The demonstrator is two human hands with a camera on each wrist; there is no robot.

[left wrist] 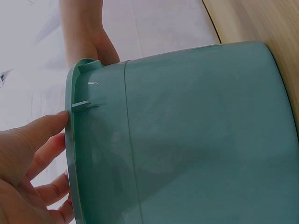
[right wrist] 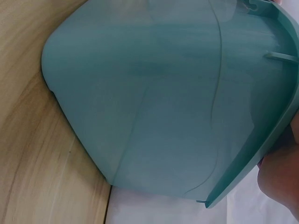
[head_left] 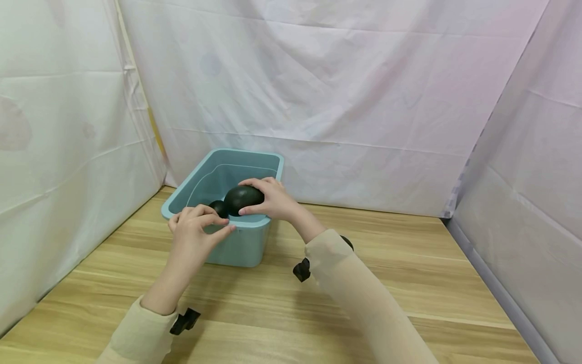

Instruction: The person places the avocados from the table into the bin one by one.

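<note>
Head: wood-grain table [head_left: 386, 283], pale cloth walls [head_left: 341, 101] left, far and right. One blue-green bin [head_left: 236, 247] held two dark ovals [head_left: 243, 200] at its near end; right hand [head_left: 270, 199] gripped the larger. Left wrist: left hand [left wrist: 28, 163] at bin rim, grip unclear. Right wrist: bin sat on table.

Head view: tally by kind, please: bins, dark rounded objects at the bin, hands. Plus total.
Bins: 1 (blue-green bin)
Dark rounded objects: 2 (larger object, smaller object)
Hands: 2 (left hand, right hand)
Total: 5
Not counted: a dark shape mostly hidden behind the right sleeve; can't tell what it is.
</note>
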